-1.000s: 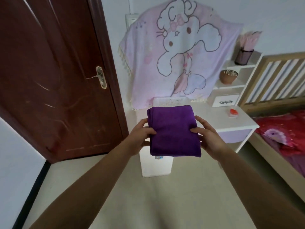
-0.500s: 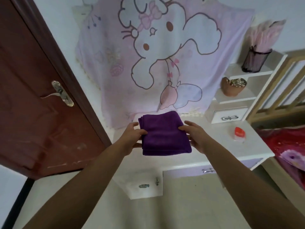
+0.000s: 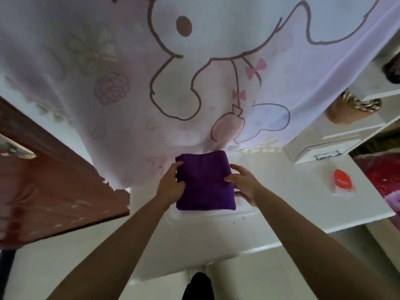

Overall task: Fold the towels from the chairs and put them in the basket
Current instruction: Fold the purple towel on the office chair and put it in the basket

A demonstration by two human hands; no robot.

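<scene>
A folded purple towel [image 3: 204, 180] is held flat between both hands over the white desk [image 3: 292, 204]. My left hand [image 3: 171, 185] grips its left edge with the thumb on top. My right hand [image 3: 244, 182] grips its right edge the same way. Under the towel a white basket rim [image 3: 216, 215] shows along the near side and at the right; most of the basket is hidden by the towel and my hands.
A pale cloth with a cartoon print [image 3: 194, 72] hangs behind the desk down to its top. A small red and white object [image 3: 343, 180] lies on the desk at the right. White shelves with a small drawer [image 3: 324, 150] and a brown pot [image 3: 352, 110] stand at the right. A dark red door [image 3: 43, 191] is at the left.
I have come closer to the desk, and both hands have carried the purple towel forward and down over the white basket.
</scene>
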